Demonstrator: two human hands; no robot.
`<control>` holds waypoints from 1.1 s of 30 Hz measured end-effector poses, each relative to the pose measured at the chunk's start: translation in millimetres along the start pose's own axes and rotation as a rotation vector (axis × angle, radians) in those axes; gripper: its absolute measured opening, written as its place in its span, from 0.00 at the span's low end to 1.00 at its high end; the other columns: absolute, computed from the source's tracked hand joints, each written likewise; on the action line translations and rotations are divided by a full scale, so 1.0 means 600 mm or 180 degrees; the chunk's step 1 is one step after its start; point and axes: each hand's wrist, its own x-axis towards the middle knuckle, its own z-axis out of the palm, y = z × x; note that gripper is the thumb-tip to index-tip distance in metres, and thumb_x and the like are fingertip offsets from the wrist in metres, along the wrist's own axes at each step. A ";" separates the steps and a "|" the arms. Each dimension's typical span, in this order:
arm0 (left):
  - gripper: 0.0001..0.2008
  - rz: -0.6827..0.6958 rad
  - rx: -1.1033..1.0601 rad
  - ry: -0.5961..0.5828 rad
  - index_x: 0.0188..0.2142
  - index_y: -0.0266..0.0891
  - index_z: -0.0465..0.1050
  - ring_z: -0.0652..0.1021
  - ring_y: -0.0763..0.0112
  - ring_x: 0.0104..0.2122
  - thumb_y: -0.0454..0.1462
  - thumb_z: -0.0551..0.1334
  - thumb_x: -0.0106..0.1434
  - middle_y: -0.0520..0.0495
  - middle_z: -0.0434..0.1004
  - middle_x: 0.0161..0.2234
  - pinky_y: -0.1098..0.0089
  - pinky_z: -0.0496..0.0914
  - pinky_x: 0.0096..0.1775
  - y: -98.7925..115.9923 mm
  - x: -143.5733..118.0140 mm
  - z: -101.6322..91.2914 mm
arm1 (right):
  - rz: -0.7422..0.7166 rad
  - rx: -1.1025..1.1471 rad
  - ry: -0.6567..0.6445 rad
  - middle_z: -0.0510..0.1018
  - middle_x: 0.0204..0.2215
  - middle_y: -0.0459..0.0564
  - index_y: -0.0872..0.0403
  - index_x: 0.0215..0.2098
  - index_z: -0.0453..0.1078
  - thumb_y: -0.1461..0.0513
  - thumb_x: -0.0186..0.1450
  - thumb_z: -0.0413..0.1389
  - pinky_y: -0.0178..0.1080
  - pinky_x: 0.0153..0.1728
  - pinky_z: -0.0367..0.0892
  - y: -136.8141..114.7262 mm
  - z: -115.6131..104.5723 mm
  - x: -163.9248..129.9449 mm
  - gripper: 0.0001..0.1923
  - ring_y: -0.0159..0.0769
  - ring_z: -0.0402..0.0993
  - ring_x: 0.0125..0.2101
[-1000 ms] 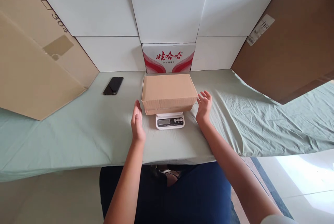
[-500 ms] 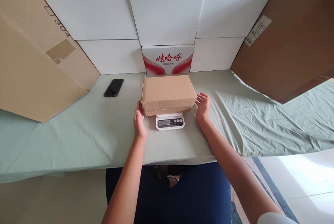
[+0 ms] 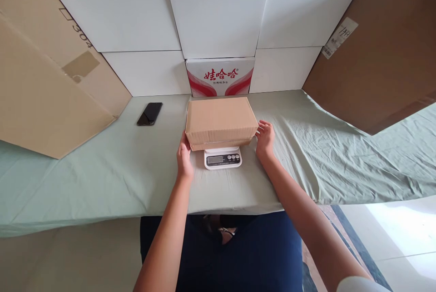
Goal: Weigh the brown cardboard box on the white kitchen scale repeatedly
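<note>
Under cardboard box [image 3: 220, 120], scale [image 3: 222, 158] platform hidden; display unreadable.

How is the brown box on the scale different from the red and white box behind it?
The brown cardboard box is plain and unprinted; the red-and-white carton bears red characters and red curves. The brown box rests on the kitchen scale, with the left hand and right hand at its ends; the carton stands untouched at the back, among white boards. Both are cardboard and closed.
</note>
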 end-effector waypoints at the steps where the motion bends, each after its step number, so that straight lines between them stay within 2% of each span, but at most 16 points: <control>1: 0.34 0.0005 0.0015 -0.0015 0.65 0.48 0.65 0.63 0.56 0.69 0.61 0.50 0.67 0.44 0.64 0.68 0.57 0.62 0.65 0.001 0.000 0.000 | -0.0004 -0.0016 0.0023 0.76 0.34 0.44 0.49 0.38 0.70 0.56 0.59 0.51 0.36 0.35 0.68 0.001 0.000 0.001 0.11 0.32 0.75 0.36; 7: 0.37 -0.0002 0.0086 -0.0043 0.63 0.45 0.68 0.66 0.53 0.67 0.63 0.50 0.65 0.41 0.68 0.65 0.57 0.64 0.63 0.002 0.002 0.002 | 0.0102 0.0092 0.0070 0.75 0.35 0.44 0.50 0.37 0.70 0.54 0.58 0.52 0.36 0.36 0.68 -0.001 -0.005 0.006 0.12 0.32 0.75 0.36; 13: 0.34 0.0022 -0.0009 -0.0034 0.60 0.43 0.70 0.67 0.53 0.66 0.61 0.51 0.66 0.41 0.71 0.63 0.58 0.65 0.61 -0.002 0.003 0.002 | 0.0307 0.0350 0.0191 0.76 0.31 0.44 0.50 0.34 0.70 0.53 0.61 0.51 0.36 0.33 0.67 -0.013 -0.008 0.007 0.11 0.32 0.74 0.33; 20: 0.33 0.0050 -0.0046 -0.0037 0.57 0.43 0.72 0.68 0.52 0.65 0.61 0.52 0.66 0.40 0.73 0.61 0.57 0.65 0.61 -0.001 0.003 0.002 | 0.0232 0.0202 0.0051 0.75 0.31 0.45 0.50 0.34 0.70 0.53 0.61 0.51 0.37 0.33 0.67 -0.013 -0.006 0.006 0.11 0.34 0.74 0.34; 22: 0.33 0.0044 -0.0093 -0.0038 0.57 0.43 0.72 0.68 0.51 0.65 0.61 0.52 0.65 0.40 0.73 0.61 0.56 0.66 0.61 0.003 0.004 0.005 | -0.0062 -0.0056 -0.0046 0.76 0.35 0.46 0.49 0.36 0.70 0.54 0.61 0.51 0.40 0.38 0.69 -0.012 -0.006 0.000 0.11 0.36 0.75 0.38; 24: 0.34 0.0058 -0.0148 -0.0046 0.58 0.43 0.72 0.67 0.51 0.66 0.62 0.52 0.65 0.39 0.72 0.61 0.55 0.65 0.63 0.007 0.004 0.007 | -0.0592 -0.0455 -0.0189 0.76 0.42 0.48 0.48 0.40 0.70 0.54 0.62 0.51 0.44 0.46 0.70 -0.013 -0.007 -0.010 0.12 0.39 0.74 0.45; 27: 0.36 0.0111 -0.0138 -0.0068 0.60 0.43 0.70 0.64 0.51 0.68 0.63 0.52 0.64 0.39 0.71 0.63 0.55 0.62 0.65 0.011 0.003 0.008 | -0.1216 -0.0912 -0.0456 0.73 0.55 0.49 0.45 0.51 0.68 0.53 0.66 0.50 0.53 0.59 0.64 -0.016 -0.009 -0.030 0.17 0.45 0.70 0.57; 30: 0.38 0.0196 -0.0051 -0.0122 0.64 0.44 0.66 0.63 0.51 0.68 0.63 0.51 0.64 0.40 0.67 0.65 0.55 0.61 0.66 0.008 0.000 0.005 | -0.1251 -0.0950 -0.0776 0.66 0.65 0.51 0.42 0.61 0.62 0.48 0.69 0.47 0.58 0.65 0.58 -0.018 -0.010 -0.050 0.24 0.49 0.63 0.65; 33: 0.37 0.0271 0.0133 -0.0136 0.66 0.46 0.64 0.63 0.52 0.68 0.62 0.51 0.65 0.42 0.66 0.67 0.55 0.59 0.67 0.001 -0.004 0.001 | -0.1187 -0.0934 -0.1127 0.58 0.71 0.49 0.41 0.67 0.56 0.44 0.69 0.46 0.57 0.69 0.53 -0.017 -0.006 -0.071 0.30 0.50 0.54 0.70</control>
